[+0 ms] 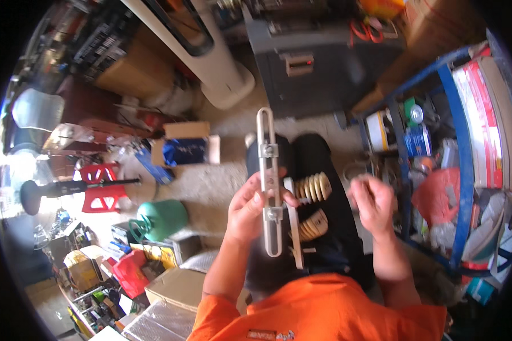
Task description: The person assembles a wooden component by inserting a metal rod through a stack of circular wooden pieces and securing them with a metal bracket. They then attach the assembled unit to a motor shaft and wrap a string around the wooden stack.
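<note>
My left hand (246, 211) grips a long pale metal bracket (273, 245) with rounded ends, open slots and two small square blocks on it. The bracket stands lengthwise in front of me, over my lap. Just right of it, by my left fingertips, is a second flat pale bar (295, 238), seen edge-on. Two thick cream coil springs, an upper spring (314, 188) and a lower spring (313, 226), lie beside that bar over my dark trousers. Off to the right, my right hand (372, 203) is raised apart from them, its fingers curled closed and slightly blurred; anything inside is hidden.
A blue metal shelf (456, 113) with cans and bags stands close on my right. Ahead are a dark cabinet (318, 79) and a white tower fan (227, 85). To the left are an open carton (213, 149), a green tank (164, 220) and a red stool (99, 187).
</note>
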{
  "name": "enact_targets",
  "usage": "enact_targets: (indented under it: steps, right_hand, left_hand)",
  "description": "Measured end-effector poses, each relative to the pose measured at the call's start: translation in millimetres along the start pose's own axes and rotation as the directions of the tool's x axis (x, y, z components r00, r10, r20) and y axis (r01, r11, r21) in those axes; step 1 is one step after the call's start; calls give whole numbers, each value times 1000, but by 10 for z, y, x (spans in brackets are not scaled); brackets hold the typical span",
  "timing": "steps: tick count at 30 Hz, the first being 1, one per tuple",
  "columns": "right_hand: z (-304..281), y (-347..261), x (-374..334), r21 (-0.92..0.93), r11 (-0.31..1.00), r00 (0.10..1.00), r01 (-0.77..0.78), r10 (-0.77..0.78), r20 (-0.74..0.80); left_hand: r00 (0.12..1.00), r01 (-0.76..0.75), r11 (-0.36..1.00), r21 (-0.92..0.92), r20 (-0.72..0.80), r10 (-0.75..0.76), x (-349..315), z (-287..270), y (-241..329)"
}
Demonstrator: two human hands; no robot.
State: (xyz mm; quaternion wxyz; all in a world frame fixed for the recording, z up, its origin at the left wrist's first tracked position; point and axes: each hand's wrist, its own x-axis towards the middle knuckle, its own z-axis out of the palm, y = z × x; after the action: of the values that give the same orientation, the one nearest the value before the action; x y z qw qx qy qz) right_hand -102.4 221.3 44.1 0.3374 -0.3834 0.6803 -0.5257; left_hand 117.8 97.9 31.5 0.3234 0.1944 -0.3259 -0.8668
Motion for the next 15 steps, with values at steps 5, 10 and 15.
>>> enact_targets:
  steps: [5, 10, 15]
  right_hand:
    - [-168, 296, -134, 43, 995, 992, -86, 90, -86]
    - [-171, 488, -240, 1, 990, 985, -144, 143, -98]
    - [-148, 605, -316, -133, 982, 990, -132, 125, -58]
  left_hand:
    - [878, -178, 792, 585, -269, 396, 682, -389, 929]
    - [798, -120, 325, 938, -104, 594, 1681, -1083, 1789]
    - [809, -167, 353, 921, -77, 583, 2574, -1494, 2314]
